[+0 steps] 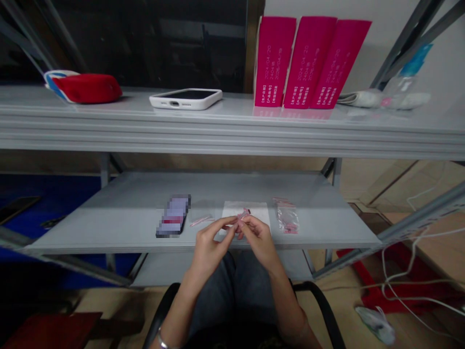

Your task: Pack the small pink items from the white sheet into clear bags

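Observation:
My left hand (214,238) and my right hand (258,237) meet over the front of the lower shelf, thumbs and fingers pinched together. Between their fingertips is a small clear plastic bag (244,214) with pinkish-red marks; what it contains is too small to make out. Under the hands lies a white sheet of paper (264,209). To the right rests a clear zip bag (286,215) with small pink pieces at its bottom. Left of the paper is a flat clear bag with a red edge (200,221), and beyond it a phone (174,215) with its screen lit.
On the upper shelf (218,128) stand several magenta boxes (275,63), a white-cased phone (186,99), a red case (87,88) and a clear bottle with a blue top (405,82). This shelf overhangs behind my hands. White cables (410,261) hang at the right.

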`<state>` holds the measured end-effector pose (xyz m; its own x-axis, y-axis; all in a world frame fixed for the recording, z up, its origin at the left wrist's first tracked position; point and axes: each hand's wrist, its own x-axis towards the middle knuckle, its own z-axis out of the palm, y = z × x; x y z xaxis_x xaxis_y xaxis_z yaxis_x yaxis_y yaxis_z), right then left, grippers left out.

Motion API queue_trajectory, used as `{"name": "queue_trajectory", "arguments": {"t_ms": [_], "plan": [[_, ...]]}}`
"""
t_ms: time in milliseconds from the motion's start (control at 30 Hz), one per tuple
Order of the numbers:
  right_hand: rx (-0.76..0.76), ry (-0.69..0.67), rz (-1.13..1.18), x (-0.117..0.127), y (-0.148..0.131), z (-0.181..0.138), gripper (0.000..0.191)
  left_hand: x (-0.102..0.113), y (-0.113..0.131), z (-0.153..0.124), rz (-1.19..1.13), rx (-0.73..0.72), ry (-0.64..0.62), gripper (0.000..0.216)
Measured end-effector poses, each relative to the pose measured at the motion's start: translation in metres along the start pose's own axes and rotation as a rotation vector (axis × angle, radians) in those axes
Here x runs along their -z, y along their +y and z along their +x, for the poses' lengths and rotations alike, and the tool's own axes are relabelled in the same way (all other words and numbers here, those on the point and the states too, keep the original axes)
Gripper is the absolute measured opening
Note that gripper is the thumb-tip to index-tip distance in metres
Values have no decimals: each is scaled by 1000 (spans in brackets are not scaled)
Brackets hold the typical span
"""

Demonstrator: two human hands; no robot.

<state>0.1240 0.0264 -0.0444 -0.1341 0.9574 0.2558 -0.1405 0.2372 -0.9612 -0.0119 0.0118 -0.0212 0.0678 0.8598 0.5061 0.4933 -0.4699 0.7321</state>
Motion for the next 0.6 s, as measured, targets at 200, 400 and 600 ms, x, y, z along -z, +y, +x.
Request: {"name": "queue_trajectory", "arguments": {"t_ms": [200, 400, 600], "plan": [[-39, -138, -16, 6, -12, -5, 27, 6, 11, 2, -162, 95, -198, 21], [-55, -224, -12, 8, -14, -8, 28, 11, 13, 5, -409, 230, -477, 24], [-21, -134, -169, 8, -13, -9, 25, 7, 8, 2, -287, 201, -342, 27]]}}
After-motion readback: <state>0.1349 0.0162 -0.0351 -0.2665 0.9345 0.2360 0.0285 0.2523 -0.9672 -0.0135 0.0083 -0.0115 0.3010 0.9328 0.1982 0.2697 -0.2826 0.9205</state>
